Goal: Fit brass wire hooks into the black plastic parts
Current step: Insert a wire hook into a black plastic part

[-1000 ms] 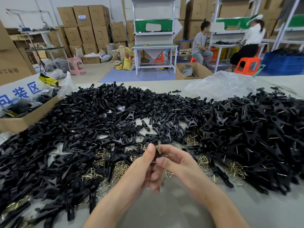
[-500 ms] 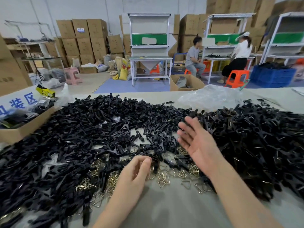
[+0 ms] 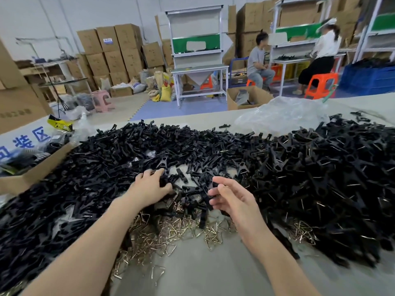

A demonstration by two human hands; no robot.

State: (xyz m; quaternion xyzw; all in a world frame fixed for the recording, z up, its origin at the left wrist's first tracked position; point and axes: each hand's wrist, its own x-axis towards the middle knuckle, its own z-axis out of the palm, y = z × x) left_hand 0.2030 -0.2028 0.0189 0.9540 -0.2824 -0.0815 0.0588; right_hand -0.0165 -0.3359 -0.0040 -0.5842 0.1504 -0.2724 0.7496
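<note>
Fingers [image 3: 154, 174] of the left hand [image 3: 150, 188] curl down into the near edge of the heap of black plastic parts [image 3: 119, 159]. With the thumb they close round one black plastic part [image 3: 164, 180] (where that piece ends is lost against the black mass behind it). Just beside it hangs the right hand [image 3: 234, 198], palm turned toward the left and fingers [image 3: 224, 182] loosely bent. A dark sliver sits by the index tip, and I cannot tell whether it is pinched or only lies in the pile behind. Below both wrists the brass wire hooks [image 3: 171, 229] lie scattered and tangled on the grey table [image 3: 203, 274], touching the foot of the black heap. To the right rises a second mound, the fitted parts [image 3: 320, 178], where thin wire ends glint among the plastic. A clear plastic bag [image 3: 282, 116] slumps behind that mound, and a cardboard box [image 3: 36, 169] stands at the left edge. By my reading, the step in hand is the fetching of a fresh bare part, with no hook yet taken up. The next move probably falls to the right hand, which must tease a single hook free of its neighbours (they snag readily, I would guess). It must then turn the hook's ends toward the part's holes before pressing it home.
</note>
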